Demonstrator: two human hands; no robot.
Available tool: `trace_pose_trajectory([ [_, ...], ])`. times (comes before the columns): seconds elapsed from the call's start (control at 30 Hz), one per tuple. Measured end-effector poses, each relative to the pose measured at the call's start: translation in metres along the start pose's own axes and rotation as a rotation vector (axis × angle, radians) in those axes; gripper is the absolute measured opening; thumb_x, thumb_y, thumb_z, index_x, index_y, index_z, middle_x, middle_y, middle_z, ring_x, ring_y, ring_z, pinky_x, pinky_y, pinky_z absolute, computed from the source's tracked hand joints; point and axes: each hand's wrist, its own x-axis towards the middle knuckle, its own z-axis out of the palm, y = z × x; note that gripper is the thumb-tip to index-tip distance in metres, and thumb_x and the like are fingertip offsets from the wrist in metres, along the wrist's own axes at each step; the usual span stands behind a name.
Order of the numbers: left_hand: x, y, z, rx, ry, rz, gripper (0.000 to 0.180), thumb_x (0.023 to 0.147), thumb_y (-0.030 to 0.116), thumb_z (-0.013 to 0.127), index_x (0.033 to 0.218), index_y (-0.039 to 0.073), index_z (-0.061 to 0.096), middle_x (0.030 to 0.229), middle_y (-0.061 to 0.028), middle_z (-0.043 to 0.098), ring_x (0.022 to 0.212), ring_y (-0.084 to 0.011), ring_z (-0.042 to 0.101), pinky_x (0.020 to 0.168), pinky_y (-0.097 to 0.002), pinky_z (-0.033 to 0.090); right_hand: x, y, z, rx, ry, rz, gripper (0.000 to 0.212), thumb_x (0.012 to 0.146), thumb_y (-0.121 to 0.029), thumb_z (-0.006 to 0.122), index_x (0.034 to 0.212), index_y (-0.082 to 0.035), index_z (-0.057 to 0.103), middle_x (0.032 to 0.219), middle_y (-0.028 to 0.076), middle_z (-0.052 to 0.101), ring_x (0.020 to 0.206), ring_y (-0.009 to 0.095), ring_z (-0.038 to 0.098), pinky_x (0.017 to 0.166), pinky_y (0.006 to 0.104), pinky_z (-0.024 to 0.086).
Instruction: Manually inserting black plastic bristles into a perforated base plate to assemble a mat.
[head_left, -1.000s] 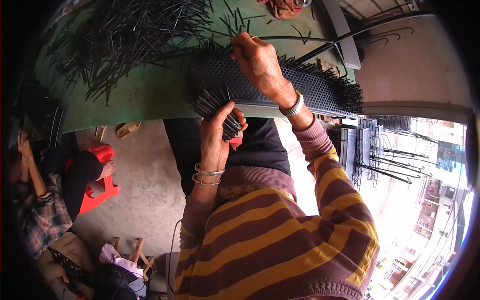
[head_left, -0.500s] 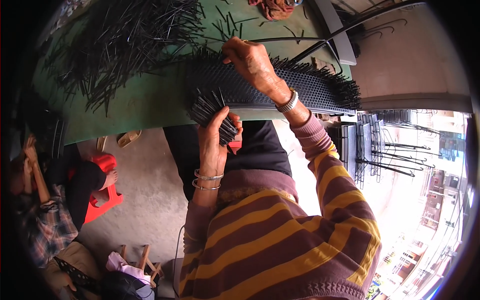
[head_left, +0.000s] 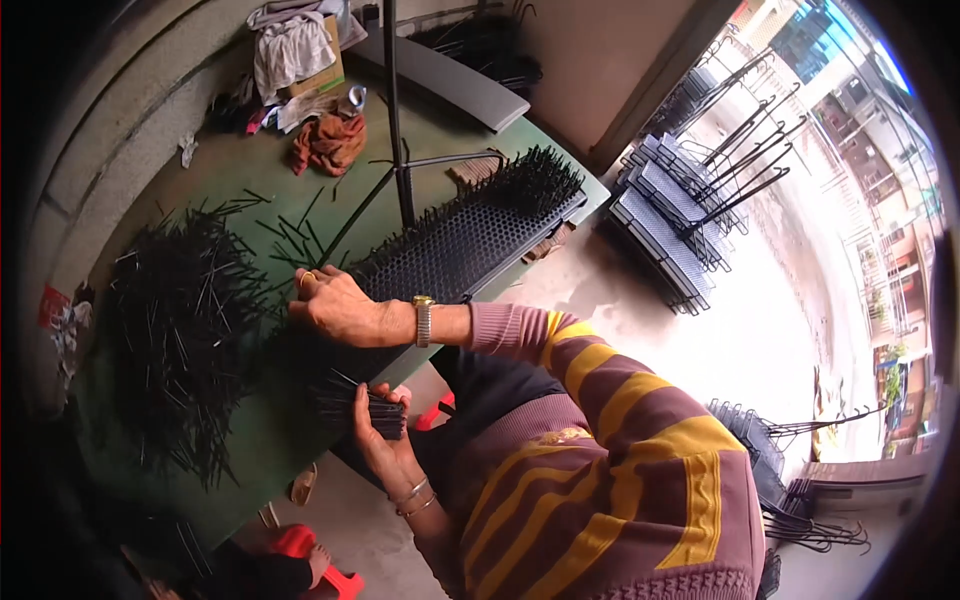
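My left hand is wrapped round a bundle of thin black strips just off the green table's near edge. Over the left part of a long black perforated panel, my right hand is closed with its fingers pinched together. Whatever is between those fingertips is hidden or too small to make out. Upright black strips stand densely in the panel's far right end and along its back edge. A large loose heap of black strips lies on the table left of my right hand.
A black metal frame rises behind the panel. Farther back on the green table lie an orange-brown cloth and a box draped with cloth. Hooked black racks stand right. A person's foot rests by a red stool.
The head view has turned, showing more of the table's back and the racks at right. My right hand stays closed over the panel; my left keeps its bundle of strips.
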Motion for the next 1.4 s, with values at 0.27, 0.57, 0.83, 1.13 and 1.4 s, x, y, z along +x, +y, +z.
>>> trace_pose_trajectory([
  [0.27, 0.001, 0.0, 0.013, 0.038, 0.109, 0.012, 0.018, 0.09, 0.026, 0.065, 0.101, 0.012, 0.062, 0.085, -0.004, 0.066, 0.071, -0.0148, 0.061, 0.071, -0.0361, 0.053, -0.021, -0.011, -0.007, -0.11, -0.074, -0.02, 0.039, 0.078, -0.019, 0.061, 0.115, -0.006, 0.061, 0.119, 0.022, 0.047, 0.115, 0.038, 0.043, 0.091, 0.049, 0.037],
  [0.57, -0.003, -0.011, 0.04, 0.171, 0.159, 0.053, 0.019, 0.089, 0.027, 0.066, 0.099, 0.012, 0.063, 0.082, -0.0018, 0.063, 0.072, -0.0139, 0.06, 0.069, -0.0329, 0.051, -0.054, 0.002, -0.087, 0.874, -0.306, 0.121, 0.022, 0.087, -0.013, 0.058, 0.098, 0.006, 0.061, 0.081, 0.019, 0.064, 0.086, 0.036, 0.063, 0.075, 0.0412, 0.049],
  [0.83, -0.001, -0.031, 0.08, 0.143, 0.084, 0.055, 0.024, 0.09, 0.024, 0.064, 0.106, 0.006, 0.064, 0.089, -0.0049, 0.067, 0.08, -0.0145, 0.064, 0.067, -0.0297, 0.053, -0.056, 0.024, -0.127, 1.258, -0.483, 0.589, 0.012, 0.09, -0.005, 0.055, 0.098, 0.004, 0.056, 0.068, 0.006, 0.058, 0.056, 0.012, 0.058, 0.056, 0.0284, 0.05],
  [1.13, -0.023, -0.033, 0.07, 0.152, 0.106, 0.167, 0.025, 0.087, 0.021, 0.067, 0.102, 0.002, 0.067, 0.093, -0.0084, 0.07, 0.078, -0.0152, 0.067, 0.063, -0.0287, 0.054, -0.059, 0.015, -0.117, 1.363, -0.643, 0.561, 0.015, 0.096, -0.01, 0.055, 0.103, 0.003, 0.057, 0.078, 0.004, 0.06, 0.067, 0.01, 0.06, 0.066, 0.0243, 0.05],
  [1.4, -0.043, -0.029, 0.062, 0.187, 0.216, 0.238, 0.02, 0.084, 0.017, 0.07, 0.095, 0.0, 0.067, 0.083, -0.0092, 0.069, 0.07, -0.0184, 0.069, 0.058, -0.029, 0.056, -0.069, -0.012, -0.119, 0.945, -0.55, 0.432, 0.011, 0.095, -0.006, 0.053, 0.097, 0.004, 0.057, 0.078, 0.004, 0.063, 0.071, 0.01, 0.064, 0.064, 0.0241, 0.05],
])
